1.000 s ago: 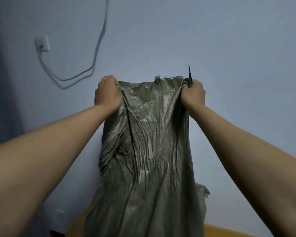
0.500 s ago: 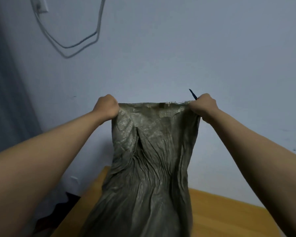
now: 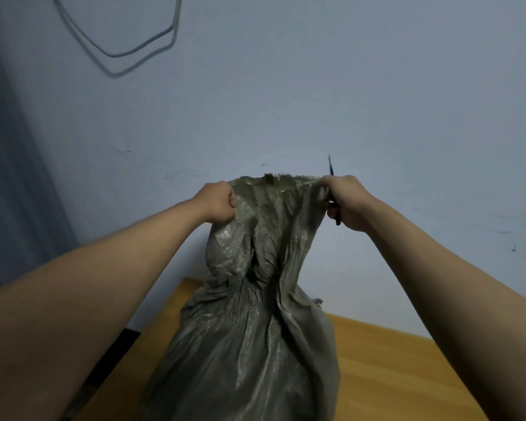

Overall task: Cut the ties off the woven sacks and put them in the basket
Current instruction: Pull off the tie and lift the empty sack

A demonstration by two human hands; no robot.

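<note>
The left hand (image 3: 217, 203) is fisted round one top corner of the crumpled grey-green woven plastic sack (image 3: 249, 314), and the right hand (image 3: 345, 203) is clenched on the other corner together with a thin dark strip, probably a cut tie (image 3: 331, 174), that pokes up past the knuckles. The sack hangs mouth-up, its long axis near vertical, its base resting on the orange wooden table (image 3: 407, 369) before the pale wall. It looks untied and stretched open, so the next move would be carrying it to the basket, which is not in view.
</note>
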